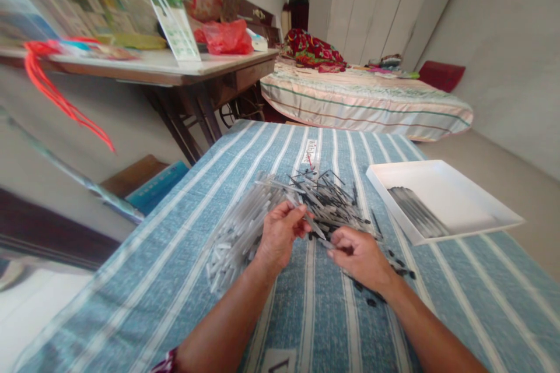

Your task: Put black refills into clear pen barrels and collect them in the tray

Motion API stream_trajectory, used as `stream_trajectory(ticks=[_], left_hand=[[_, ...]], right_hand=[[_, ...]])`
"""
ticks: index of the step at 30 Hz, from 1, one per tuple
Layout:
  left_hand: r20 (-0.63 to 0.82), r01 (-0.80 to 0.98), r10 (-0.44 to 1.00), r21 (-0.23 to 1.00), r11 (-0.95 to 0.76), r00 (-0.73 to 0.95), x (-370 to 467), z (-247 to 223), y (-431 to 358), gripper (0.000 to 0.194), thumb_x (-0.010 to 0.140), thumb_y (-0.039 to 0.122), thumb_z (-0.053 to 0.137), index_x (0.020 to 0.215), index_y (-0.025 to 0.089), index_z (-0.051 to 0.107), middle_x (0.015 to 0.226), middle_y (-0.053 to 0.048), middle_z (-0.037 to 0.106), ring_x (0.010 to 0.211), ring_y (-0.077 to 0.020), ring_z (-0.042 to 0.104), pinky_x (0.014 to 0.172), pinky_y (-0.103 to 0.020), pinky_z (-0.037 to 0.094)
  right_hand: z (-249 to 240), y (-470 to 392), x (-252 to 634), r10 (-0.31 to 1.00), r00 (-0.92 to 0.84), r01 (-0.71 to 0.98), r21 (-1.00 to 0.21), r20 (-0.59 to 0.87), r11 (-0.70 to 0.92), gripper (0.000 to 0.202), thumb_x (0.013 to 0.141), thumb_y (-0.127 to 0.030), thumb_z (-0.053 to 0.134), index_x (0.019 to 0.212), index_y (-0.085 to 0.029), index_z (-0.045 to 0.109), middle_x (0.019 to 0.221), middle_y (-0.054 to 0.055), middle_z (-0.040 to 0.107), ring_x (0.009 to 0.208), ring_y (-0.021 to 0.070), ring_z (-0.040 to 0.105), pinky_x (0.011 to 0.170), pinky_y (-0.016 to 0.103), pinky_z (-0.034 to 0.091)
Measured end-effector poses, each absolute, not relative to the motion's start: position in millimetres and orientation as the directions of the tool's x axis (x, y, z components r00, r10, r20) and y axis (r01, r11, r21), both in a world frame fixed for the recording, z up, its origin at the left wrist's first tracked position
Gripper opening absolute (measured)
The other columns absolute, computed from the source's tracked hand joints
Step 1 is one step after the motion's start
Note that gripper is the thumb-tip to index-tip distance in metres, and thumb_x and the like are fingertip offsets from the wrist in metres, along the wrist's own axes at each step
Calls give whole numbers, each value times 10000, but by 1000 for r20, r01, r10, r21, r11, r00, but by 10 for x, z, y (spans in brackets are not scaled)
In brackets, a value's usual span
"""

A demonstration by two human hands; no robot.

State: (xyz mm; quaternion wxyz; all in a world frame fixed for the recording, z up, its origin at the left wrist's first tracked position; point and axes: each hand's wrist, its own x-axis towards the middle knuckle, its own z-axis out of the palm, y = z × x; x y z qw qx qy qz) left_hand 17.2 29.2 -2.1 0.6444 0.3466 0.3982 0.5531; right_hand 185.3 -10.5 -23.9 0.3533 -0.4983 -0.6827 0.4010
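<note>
My left hand (280,232) is closed round a clear pen barrel (315,227), which slants down toward my right hand. With thumb and fingers pinched, my right hand (362,255) holds a small grey pen part (326,243) at the barrel's lower end. Whether the two pieces touch is too blurred to tell. Left of my hands lies a heap of translucent pen barrels (238,230). Behind them spreads a pile of thin dark pen refills (336,198). Small black caps (400,263) are scattered beside and partly under my right hand and wrist.
A shallow white tray (481,204) stands at the right of the striped tablecloth (184,245), with a row of grey pens (417,213) along its left side. At the left back is a desk (219,64) with bags; a bed (363,96) stands beyond the table.
</note>
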Motion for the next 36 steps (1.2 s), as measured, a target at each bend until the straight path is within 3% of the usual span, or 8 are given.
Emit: stream_trajectory(ticks=[11,19,31,36], left_hand=[[-103,-431,994,896,106,30,168,10,297,149,689,235,667,685,143,551,620,7,646,414,-66,529,378,-166,352],[-108,-423,994,900,108,24,170,20,287,146,674,233,668,670,149,549,606,17,640,399,-70,526,370,-173,354],[-138,-411,981,894,181,133,185,-21,269,105,680,217,669,691,141,598,635,-1,659,431,-85,555,390,-185,395],[-149,-433,973,876,212,175,179,-55,276,103,697,222,670,699,128,629,662,-19,669,473,-87,574,421,-184,410]], right_hand=[[-244,-110,1818,974,-219,331,-935,56,128,84,723,-186,546,700,-187,466,483,-90,397,442,65,347,436,183,252],[-256,-108,1834,976,-203,350,-926,75,144,74,737,-222,562,710,-195,498,489,-64,510,466,99,491,460,191,350],[-332,-112,1811,970,-191,300,-932,150,203,118,781,-289,560,779,-174,589,558,-19,597,484,115,545,473,207,412],[-372,-121,1814,969,-149,354,-905,197,238,159,824,-304,523,796,-165,595,565,-14,586,480,110,532,477,208,417]])
